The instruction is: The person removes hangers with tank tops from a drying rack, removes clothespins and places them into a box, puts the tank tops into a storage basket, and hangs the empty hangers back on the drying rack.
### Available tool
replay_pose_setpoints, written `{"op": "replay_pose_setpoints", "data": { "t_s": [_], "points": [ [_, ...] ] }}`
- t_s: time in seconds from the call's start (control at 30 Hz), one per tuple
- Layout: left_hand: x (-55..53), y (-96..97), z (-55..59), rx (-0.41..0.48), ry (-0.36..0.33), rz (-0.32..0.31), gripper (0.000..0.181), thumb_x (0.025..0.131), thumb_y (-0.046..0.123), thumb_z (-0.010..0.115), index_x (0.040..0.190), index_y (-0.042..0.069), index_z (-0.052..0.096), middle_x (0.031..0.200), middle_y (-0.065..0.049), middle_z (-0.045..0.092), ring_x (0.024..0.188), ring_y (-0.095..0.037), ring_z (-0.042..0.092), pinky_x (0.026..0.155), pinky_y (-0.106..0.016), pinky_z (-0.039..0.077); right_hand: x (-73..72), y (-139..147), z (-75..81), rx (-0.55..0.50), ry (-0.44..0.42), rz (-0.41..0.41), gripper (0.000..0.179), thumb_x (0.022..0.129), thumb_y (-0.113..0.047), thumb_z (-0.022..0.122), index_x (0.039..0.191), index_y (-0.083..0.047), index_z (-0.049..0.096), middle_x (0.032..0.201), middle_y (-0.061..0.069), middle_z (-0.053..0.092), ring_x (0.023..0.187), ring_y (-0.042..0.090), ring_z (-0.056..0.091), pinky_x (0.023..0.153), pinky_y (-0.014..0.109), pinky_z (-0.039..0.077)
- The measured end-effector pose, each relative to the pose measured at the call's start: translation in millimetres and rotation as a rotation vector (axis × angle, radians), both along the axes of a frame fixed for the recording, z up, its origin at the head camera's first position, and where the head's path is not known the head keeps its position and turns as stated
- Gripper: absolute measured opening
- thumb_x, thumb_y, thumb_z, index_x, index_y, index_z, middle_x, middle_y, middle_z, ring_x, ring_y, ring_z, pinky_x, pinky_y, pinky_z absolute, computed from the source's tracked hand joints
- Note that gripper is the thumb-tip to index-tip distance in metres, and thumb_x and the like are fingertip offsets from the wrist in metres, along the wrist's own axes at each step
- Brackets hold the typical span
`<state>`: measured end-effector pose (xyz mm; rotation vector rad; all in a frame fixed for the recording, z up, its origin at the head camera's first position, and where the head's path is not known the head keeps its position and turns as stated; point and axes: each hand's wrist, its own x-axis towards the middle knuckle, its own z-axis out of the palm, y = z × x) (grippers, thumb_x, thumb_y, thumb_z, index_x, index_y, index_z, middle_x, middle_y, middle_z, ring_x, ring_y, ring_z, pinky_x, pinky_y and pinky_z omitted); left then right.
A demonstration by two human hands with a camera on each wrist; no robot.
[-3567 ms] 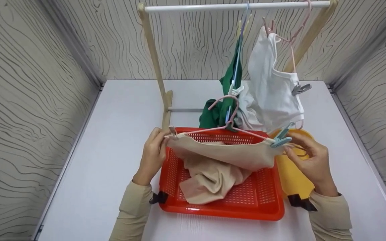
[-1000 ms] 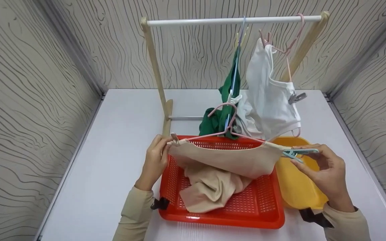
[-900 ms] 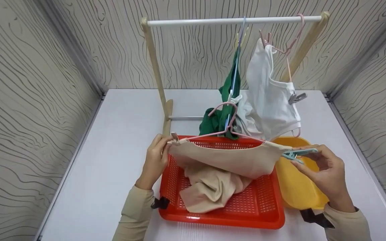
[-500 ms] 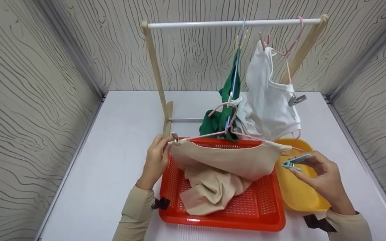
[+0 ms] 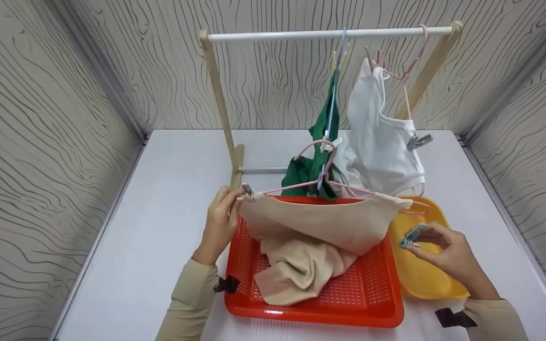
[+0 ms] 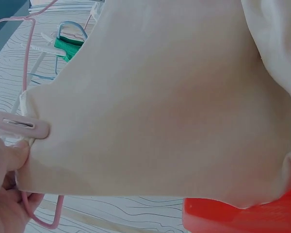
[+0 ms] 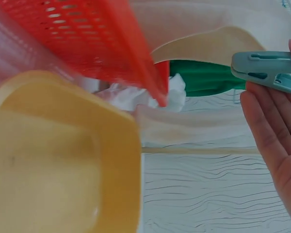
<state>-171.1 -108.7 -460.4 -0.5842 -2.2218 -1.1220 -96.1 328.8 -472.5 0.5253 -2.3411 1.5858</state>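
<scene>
A beige top [image 5: 320,220] is spread along a pink hanger [image 5: 296,185] above the red basket [image 5: 311,317], its lower part crumpled inside. My left hand [image 5: 220,225] pinches its left shoulder together with the hanger end. Right there a pale pink clothespin [image 6: 26,126] clamps the cloth. At the opposite side the hanger's tip sticks out past the cloth, with no pin on that shoulder. My right hand [image 5: 458,253] holds a teal clothespin [image 5: 414,235] between thumb and fingers, below that tip and over the yellow basin [image 5: 434,279].
Behind the basket stands a rack with a white bar [image 5: 277,35]. From it hang a green garment [image 5: 323,124] and a white top [image 5: 384,142], both on hangers with clothespins. The white table [image 5: 164,199] is bordered by wood-patterned walls.
My right hand has taken the teal clothespin off the top's right shoulder, then drawn it down and slightly left. The left hand keeps its hold; the hanger's hook has tilted up a little.
</scene>
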Motion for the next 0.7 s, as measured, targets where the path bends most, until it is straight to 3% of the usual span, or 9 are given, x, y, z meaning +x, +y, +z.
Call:
{"op": "replay_pose_setpoints", "data": {
  "t_s": [0.13, 0.27, 0.4, 0.5, 0.7],
  "points": [
    [-1.1, 0.6, 1.1, -0.005, 0.009, 0.001, 0.015, 0.090, -0.003, 0.059, 0.104, -0.004, 0.066, 0.088, -0.011, 0.058, 0.072, -0.007, 0.045, 0.060, -0.018, 0.043, -1.9, 4, -8.2, 0.084, -0.073, -0.045, 0.033, 0.065, 0.022, 0.072, 0.093, 0.009, 0.061, 0.086, -0.014, 0.068, 0.079, -0.005, 0.067, 0.074, 0.009, 0.053],
    [-2.9, 2.3, 2.7, -0.003, 0.008, -0.003, 0.016, 0.090, -0.003, 0.060, 0.104, -0.004, 0.067, 0.087, -0.011, 0.057, 0.072, -0.008, 0.046, 0.060, -0.018, 0.044, -3.3, 8, -12.9, 0.216, -0.221, -0.118, 0.031, 0.072, 0.005, 0.078, 0.100, 0.003, 0.063, 0.088, -0.019, 0.065, 0.080, -0.011, 0.063, 0.072, 0.008, 0.053],
    [-4.8, 3.6, 3.5, 0.008, 0.020, -0.016, 0.016, 0.090, -0.005, 0.059, 0.104, -0.004, 0.067, 0.088, -0.012, 0.057, 0.072, -0.010, 0.047, 0.061, -0.020, 0.044, -6.9, 12, -19.2, 0.337, -0.353, -0.173, 0.036, 0.076, -0.010, 0.080, 0.106, 0.002, 0.064, 0.095, 0.000, 0.070, 0.080, -0.014, 0.059, 0.071, 0.011, 0.054],
    [-5.3, 3.6, 3.2, 0.008, 0.031, -0.016, 0.015, 0.090, -0.006, 0.058, 0.103, -0.005, 0.067, 0.088, -0.012, 0.058, 0.072, -0.011, 0.048, 0.061, -0.021, 0.045, -9.7, 15, -25.7, 0.389, -0.402, -0.185, 0.039, 0.076, -0.013, 0.080, 0.107, 0.004, 0.063, 0.099, 0.016, 0.070, 0.078, -0.014, 0.058, 0.071, 0.014, 0.056],
    [-5.2, 2.8, 3.1, 0.005, 0.016, -0.016, 0.015, 0.091, -0.003, 0.058, 0.103, -0.006, 0.066, 0.090, -0.012, 0.059, 0.074, -0.010, 0.049, 0.062, -0.021, 0.045, -11.8, 21, -38.3, 0.440, -0.479, -0.165, 0.040, 0.078, -0.011, 0.078, 0.109, 0.007, 0.062, 0.102, 0.021, 0.069, 0.077, -0.010, 0.058, 0.074, 0.024, 0.059]
  ]
}}
